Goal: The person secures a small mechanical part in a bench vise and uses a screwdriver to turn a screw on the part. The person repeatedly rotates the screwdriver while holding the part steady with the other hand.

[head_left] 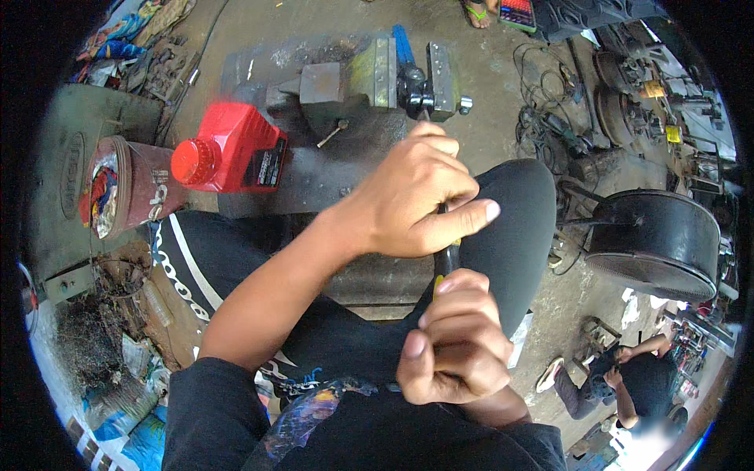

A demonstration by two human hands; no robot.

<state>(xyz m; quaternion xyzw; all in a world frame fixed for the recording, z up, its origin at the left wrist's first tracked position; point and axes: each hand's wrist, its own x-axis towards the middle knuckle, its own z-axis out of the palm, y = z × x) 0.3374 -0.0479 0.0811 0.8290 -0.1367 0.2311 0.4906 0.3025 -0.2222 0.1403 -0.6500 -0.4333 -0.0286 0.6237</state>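
Both hands are closed, one ahead of the other, along a long tool with a black and yellow handle (448, 261); its exact kind is hidden by my fingers. My left hand (424, 196) wraps the front part, thumb lying along it. Nearer my body, my right hand (459, 345) grips the rear end. A thin metal tip shows past my left fingers, pointing at a black part (414, 88). That part sits between the jaws of a bench vise (381, 74). A blue strip (403, 45) sticks out on the far side of the part.
A red plastic jug (236, 145) stands left of the vise, beside a bucket of rags (149, 184). Cables and a power tool (569, 137) lie on the floor at right, near a large black drum-shaped object (652, 239). Another person (636, 377) crouches at lower right.
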